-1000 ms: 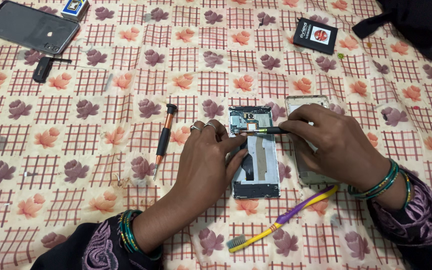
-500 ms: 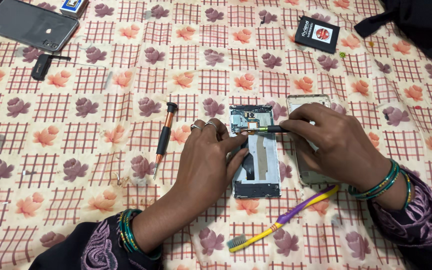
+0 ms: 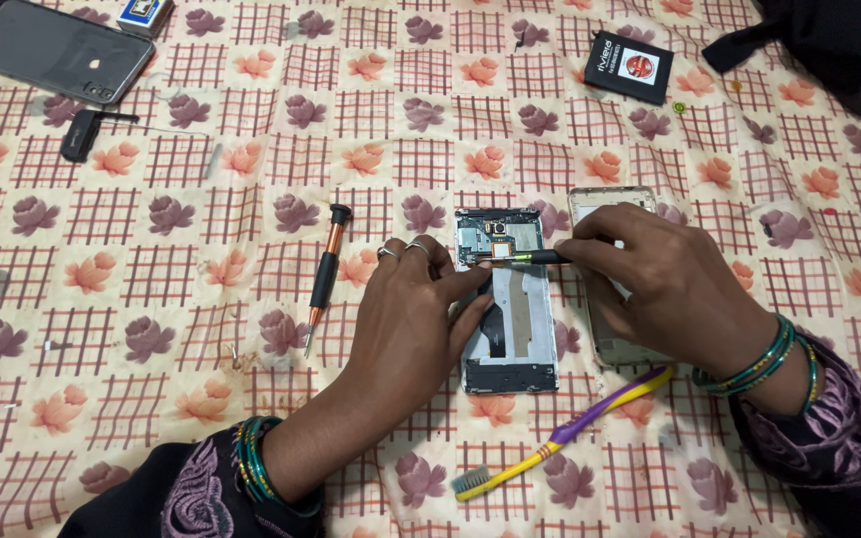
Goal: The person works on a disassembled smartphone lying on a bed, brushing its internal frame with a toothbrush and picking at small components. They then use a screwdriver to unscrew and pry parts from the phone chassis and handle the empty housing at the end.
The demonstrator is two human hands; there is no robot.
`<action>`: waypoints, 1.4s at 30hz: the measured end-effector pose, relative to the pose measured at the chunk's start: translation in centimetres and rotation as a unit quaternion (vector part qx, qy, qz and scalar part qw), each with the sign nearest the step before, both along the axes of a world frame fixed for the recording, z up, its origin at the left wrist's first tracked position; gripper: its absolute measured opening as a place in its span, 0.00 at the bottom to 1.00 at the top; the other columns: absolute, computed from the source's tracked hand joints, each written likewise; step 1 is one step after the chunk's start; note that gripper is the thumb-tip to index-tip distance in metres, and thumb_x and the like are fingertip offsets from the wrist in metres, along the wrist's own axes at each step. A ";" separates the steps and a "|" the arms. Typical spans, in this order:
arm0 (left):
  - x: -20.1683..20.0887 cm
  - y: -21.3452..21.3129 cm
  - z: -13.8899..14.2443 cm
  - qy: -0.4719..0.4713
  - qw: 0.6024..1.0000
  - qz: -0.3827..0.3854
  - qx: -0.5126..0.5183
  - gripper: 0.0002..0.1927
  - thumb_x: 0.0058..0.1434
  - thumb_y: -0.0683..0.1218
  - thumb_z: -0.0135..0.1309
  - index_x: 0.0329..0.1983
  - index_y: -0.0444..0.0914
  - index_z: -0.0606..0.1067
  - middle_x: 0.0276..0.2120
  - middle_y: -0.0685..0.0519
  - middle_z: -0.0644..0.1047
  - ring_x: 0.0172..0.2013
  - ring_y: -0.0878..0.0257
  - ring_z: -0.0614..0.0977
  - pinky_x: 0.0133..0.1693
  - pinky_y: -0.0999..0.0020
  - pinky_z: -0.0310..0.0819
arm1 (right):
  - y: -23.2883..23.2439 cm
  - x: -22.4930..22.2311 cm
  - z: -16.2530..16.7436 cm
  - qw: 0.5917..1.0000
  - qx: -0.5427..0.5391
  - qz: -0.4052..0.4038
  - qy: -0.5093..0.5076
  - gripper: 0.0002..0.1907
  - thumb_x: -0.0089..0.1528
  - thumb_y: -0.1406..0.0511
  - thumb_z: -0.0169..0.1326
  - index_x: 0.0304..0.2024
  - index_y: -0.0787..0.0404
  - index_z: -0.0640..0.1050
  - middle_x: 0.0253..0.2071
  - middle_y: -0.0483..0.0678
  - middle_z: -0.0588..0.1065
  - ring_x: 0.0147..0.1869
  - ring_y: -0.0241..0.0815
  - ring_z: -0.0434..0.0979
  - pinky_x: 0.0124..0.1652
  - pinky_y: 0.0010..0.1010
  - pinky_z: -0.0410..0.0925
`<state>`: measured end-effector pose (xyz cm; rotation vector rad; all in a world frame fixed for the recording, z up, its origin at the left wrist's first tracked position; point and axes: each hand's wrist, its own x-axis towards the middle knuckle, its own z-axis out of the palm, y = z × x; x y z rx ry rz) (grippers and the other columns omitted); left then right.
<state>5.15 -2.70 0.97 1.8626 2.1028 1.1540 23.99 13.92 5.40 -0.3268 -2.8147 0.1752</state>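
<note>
1. The opened phone [image 3: 508, 304] lies face-down in the middle of the flowered cloth [image 3: 251, 199], its back off and its board and metal plates showing.
2. The left hand [image 3: 416, 324] rests over the phone's left edge, fingers curled, thumb and forefinger pressing on the frame to pin it. Two rings sit on its fingers, green bangles on the wrist.
3. The right hand [image 3: 665, 284] comes in from the right, fingers closed around a thin dark tool [image 3: 530, 258], held nearly level.
4. The tool's tip touches the upper part of the phone, just under the camera module.
5. Under the right hand lies the phone's pale back cover [image 3: 610, 204], just beside the phone and partly hidden.
6. A screwdriver [image 3: 323, 277] with a copper shaft and black grip lies left of the left hand, apart from it.
7. A yellow and purple toothbrush [image 3: 570, 430] lies below the phone, bristles to the lower left.
8. At top left sits a second phone [image 3: 57, 50], dark and flat, with a small black part [image 3: 82, 134] beneath it.
9. At top right a black battery [image 3: 630, 66] rests on the cloth, near a dark garment [image 3: 829, 40].
</note>
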 end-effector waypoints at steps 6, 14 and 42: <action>0.0 -0.1 0.0 -0.005 1.000 0.004 -0.005 0.14 0.57 0.45 0.64 0.46 0.37 0.83 0.36 0.43 0.76 0.41 0.49 0.75 0.42 0.55 0.69 | -0.1 0.0 0.3 1.000 -0.002 -0.003 0.014 0.16 0.51 0.72 0.63 0.43 0.63 0.82 0.41 0.51 0.78 0.40 0.49 0.81 0.36 0.36 0.75; 0.0 -0.1 0.0 -0.013 1.000 0.005 -0.003 0.15 0.56 0.45 0.64 0.47 0.38 0.83 0.36 0.43 0.76 0.41 0.49 0.75 0.43 0.55 0.69 | 0.3 0.4 -0.1 1.000 -0.004 -0.004 0.017 0.15 0.52 0.72 0.63 0.43 0.63 0.82 0.41 0.52 0.79 0.38 0.48 0.82 0.35 0.35 0.76; 0.2 0.0 1.1 0.009 1.000 -0.001 -0.009 0.19 0.58 0.47 0.63 0.52 0.40 0.81 0.36 0.44 0.74 0.39 0.49 0.74 0.40 0.55 0.69 | 4.9 7.9 0.8 0.978 0.029 -0.202 -0.053 0.09 0.54 0.64 0.67 0.36 0.59 0.86 0.37 0.49 0.80 0.42 0.47 0.79 0.40 0.38 0.74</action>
